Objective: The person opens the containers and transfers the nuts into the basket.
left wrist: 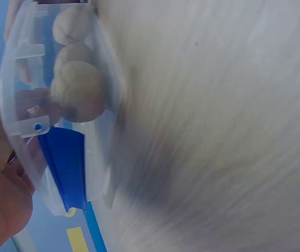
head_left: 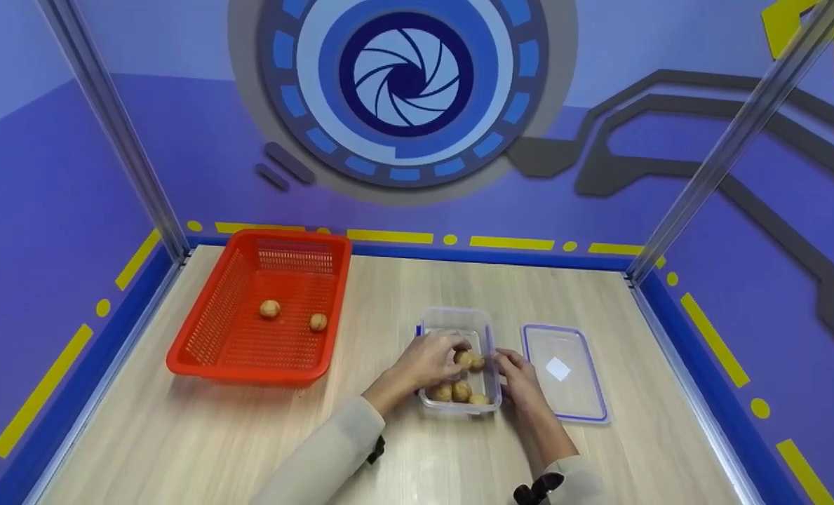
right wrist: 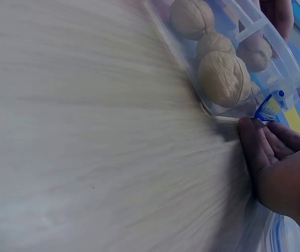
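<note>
A clear plastic food container (head_left: 456, 315) with blue latches (left wrist: 65, 168) stands on the table, several walnuts (head_left: 461, 391) inside it. My left hand (head_left: 427, 361) reaches over its left wall, thumb and fingers around a walnut (head_left: 464, 360) within the box. Beyond the clear wall, fingertips of that hand show near this walnut (right wrist: 255, 52) in the right wrist view. At the right wall my right hand (head_left: 522, 379) holds the side of the container, its fingers by the latch (right wrist: 268, 107) and one digit near the rim. More walnuts (left wrist: 79, 92) show through the container's side in the left wrist view.
A red plastic basket (head_left: 248, 372) stands at the left, with one walnut (head_left: 270, 308) near its middle and another (head_left: 318, 322) by its right wall. Right of the container lies its clear lid (head_left: 578, 393) with a blue seal and a white label (head_left: 557, 369). Printed panels (head_left: 402, 210) enclose the table.
</note>
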